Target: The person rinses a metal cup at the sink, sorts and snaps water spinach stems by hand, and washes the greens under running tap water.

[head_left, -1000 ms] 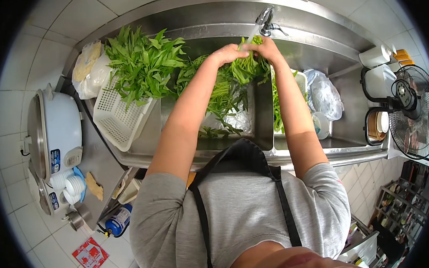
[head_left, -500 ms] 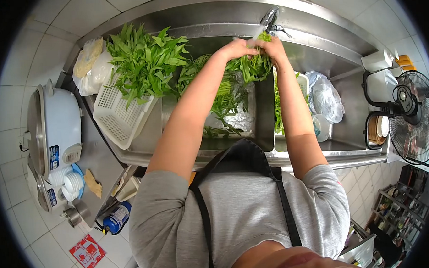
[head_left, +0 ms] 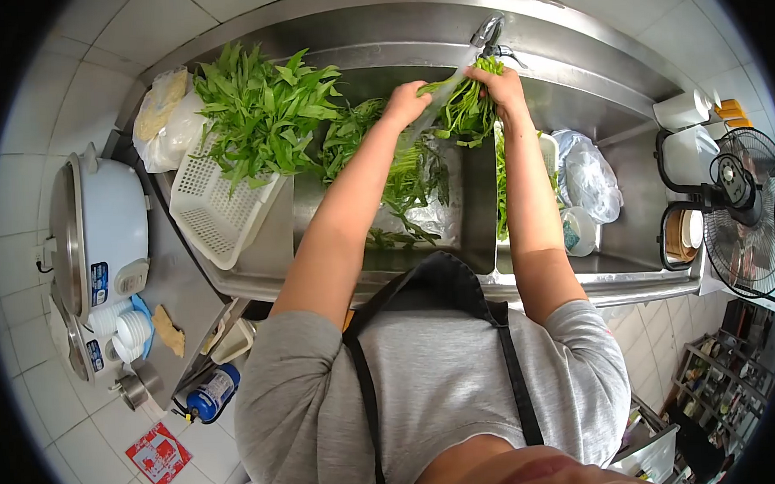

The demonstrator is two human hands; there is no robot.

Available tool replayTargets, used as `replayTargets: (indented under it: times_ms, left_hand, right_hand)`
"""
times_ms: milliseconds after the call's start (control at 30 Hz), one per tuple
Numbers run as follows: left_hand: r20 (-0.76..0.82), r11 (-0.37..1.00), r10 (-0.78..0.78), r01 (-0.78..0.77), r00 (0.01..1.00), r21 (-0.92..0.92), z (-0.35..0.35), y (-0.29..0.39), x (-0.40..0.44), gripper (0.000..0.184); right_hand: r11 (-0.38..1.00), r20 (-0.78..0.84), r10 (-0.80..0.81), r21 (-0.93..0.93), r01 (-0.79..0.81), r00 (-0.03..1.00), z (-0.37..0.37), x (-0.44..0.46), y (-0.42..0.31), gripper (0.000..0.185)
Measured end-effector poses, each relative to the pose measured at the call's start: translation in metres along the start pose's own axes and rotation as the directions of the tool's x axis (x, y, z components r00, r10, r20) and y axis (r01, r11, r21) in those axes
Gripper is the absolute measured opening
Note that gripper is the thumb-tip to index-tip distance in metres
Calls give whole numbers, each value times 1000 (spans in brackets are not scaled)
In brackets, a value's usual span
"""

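My right hand (head_left: 500, 90) is closed on a bunch of leafy greens (head_left: 468, 116) with long green stems, below the tap (head_left: 486, 32). Water runs from the tap past the bunch. To its left, my left hand (head_left: 407, 103) pinches a strand of the greens that stretches across to the bunch. Beneath both hands, more loose greens (head_left: 415, 176) lie in the middle sink basin (head_left: 477, 212), partly hidden by my left forearm. A large heap of narrow-leaved greens (head_left: 265, 109) rests on a white perforated basket (head_left: 218, 219) at the left.
In the right basin are clear plastic bags (head_left: 588, 177) and a white tub (head_left: 580, 232); my right forearm partly covers a basket there. A black fan (head_left: 736, 192) stands at far right. A light-blue cooker (head_left: 110, 228) and stacked white bowls (head_left: 132, 331) sit at left.
My hands were close together on the bunch and have moved apart. The left went left with a strand; the right moved slightly right, and the bunch's stems now show.
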State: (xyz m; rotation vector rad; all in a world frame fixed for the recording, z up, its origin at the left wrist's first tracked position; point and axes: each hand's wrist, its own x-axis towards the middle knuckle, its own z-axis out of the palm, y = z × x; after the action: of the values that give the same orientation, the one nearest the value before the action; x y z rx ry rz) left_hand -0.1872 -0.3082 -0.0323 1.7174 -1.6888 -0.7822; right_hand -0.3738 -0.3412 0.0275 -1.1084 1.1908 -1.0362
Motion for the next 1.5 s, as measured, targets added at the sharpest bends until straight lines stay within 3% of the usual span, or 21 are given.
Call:
replayTargets:
  times_ms: [33,100,133,167,200,233,267,400,433,500,667,833,900,1100,1167,1200,1233,1300,1367,1433,1500]
  left_hand:
    - [-1,1000,-2,2,1000,2,7,-14,-2,38]
    - [-30,958,-110,98,994,-268,22,-39,-8,35]
    - [152,723,-381,396,912,-566,24,-33,-19,32]
    - [150,721,-381,395,912,-569,28,-35,-21,32]
    - [305,473,-430,500,850,-726,32,-39,-25,31]
    - [464,178,-424,575,777,-799,37,-41,-28,30]
    - [470,51,-381,526,796,-849,39,-29,-31,30]
    - [524,-87,-195,517,829,-851,43,-13,-22,22]
    - [523,-88,-195,516,830,-852,46,-14,-20,22]
    - [339,-53,-238,336,910,-940,47,-13,-19,17]
    - [285,-104,-346,266,894,-958,50,-51,-21,13]
    - [383,-160,-383,349,840,-924,29,-86,-45,24]
    - [411,-171,-268,377,871,-910,22,-113,-55,23]
    - [335,37,-543,420,770,-907,2,-122,-65,24]
    - [138,288,-645,407,752,-867,-2,-104,-56,28]
    - [78,406,-603,390,794,-826,-6,-88,-55,35]
    - [75,406,-605,388,793,-828,-9,-73,-51,35]
    - [-97,593,-362,149,927,-792,-13,-46,-39,39]
    - [-87,548,-173,23,981,-836,-11,-22,-28,49]
    - [78,549,-131,137,988,-825,-3,-6,-21,84]
    - [200,560,-246,308,948,-769,9,12,-25,94]
  right_hand:
    - [1000,-8,3,6,-3,1000,1,-1,0,17]
    - [1000,-19,3,22,-2,1000,1,-2,-1,18]
    - [999,-33,2,36,-1,999,1,-2,-3,19]
    - [999,-31,0,33,1,1000,0,0,-2,19]
    - [999,-20,-1,38,2,1000,-1,1,0,21]
    - [999,-10,-3,42,3,1000,-2,2,2,22]
    - [999,-10,-2,38,2,1000,-3,3,6,22]
    - [998,-65,-51,32,53,997,-3,-1,7,22]
    - [997,-73,-55,41,58,996,-3,-5,3,22]
    - [996,-81,-34,83,41,996,-6,-4,2,21]
    - [951,-29,-30,307,37,999,-8,-9,-6,21]
    - [935,29,-4,353,-7,1000,1,-7,4,20]
    - [919,77,17,391,-46,997,2,-5,9,19]
    - [934,172,5,352,-66,985,19,3,23,21]
    - [992,252,-8,127,-25,968,29,9,28,23]
    - [999,267,-5,47,-8,964,31,13,30,23]
    - [999,271,-5,47,-8,963,33,11,28,23]
    - [1000,228,-9,25,4,974,38,10,25,28]
    - [998,291,-51,-11,56,955,40,14,25,37]
    - [988,311,100,82,-132,945,43,10,21,46]
    - [994,316,67,57,-89,946,42,26,42,51]
